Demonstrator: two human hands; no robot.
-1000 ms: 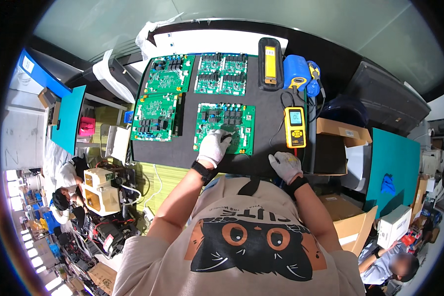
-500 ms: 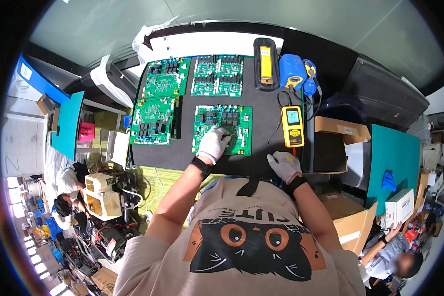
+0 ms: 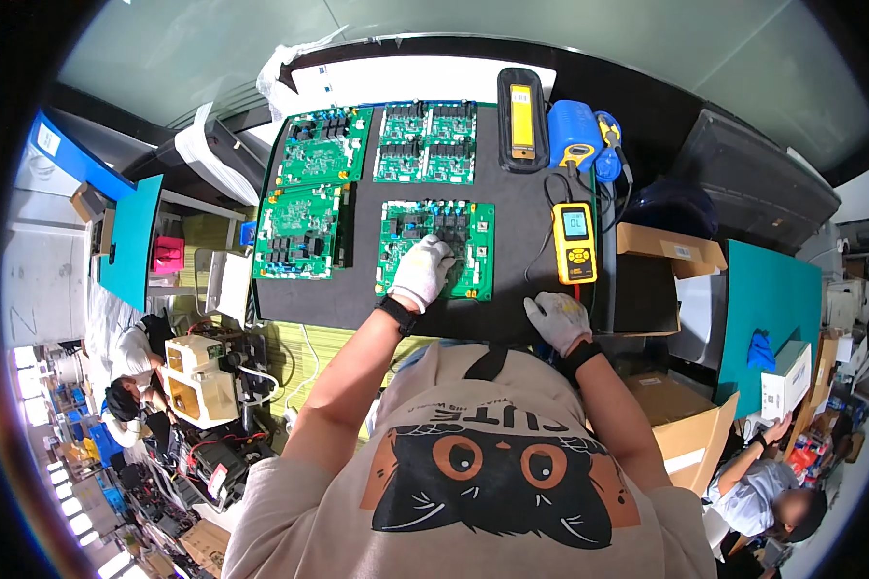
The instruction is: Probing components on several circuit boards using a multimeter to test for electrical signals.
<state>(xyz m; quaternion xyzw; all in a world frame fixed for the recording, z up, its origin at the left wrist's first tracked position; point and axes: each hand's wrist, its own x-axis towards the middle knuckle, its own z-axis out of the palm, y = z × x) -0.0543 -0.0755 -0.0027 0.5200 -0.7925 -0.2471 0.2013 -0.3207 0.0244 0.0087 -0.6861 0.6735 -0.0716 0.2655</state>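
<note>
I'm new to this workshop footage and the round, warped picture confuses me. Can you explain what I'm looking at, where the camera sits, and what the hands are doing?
The camera is worn on a person's head and looks down, so its wide lens bends straight edges near the rim. The forearms coming from the lower edge are that person's own.

Both hands wear white work gloves. The left hand rests on a green circuit board lying flat on the black work mat. The right hand rests at the mat's near edge, holding nothing that I can see.

Also on the mat: more green circuit boards, a yellow handheld meter with a small screen, and a long black-and-yellow device. A blue unit sits behind the meter, and an open cardboard box stands to the right. Other people work nearby.
</note>
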